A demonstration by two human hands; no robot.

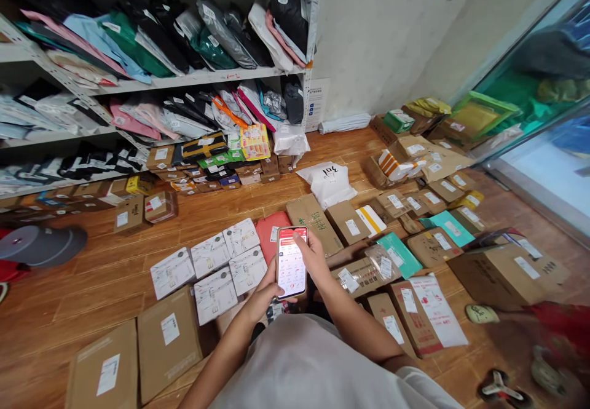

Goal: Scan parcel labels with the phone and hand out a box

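Note:
A smartphone with a lit red-and-white screen is held upright between both hands in front of my body. My left hand wraps the phone's left side, its thumb at the lower left corner of the screen. From the right, my right hand grips the other edge, with its thumb over the upper part of the screen. Just left of the phone lie several white marbled boxes. A red parcel and a large cardboard box sit right behind it.
Metal shelves full of bagged parcels stand at the back left. Many labelled cartons cover the floor to the right. A white bag lies ahead. A person in a cap is at the left edge; another person's shoe shows at right.

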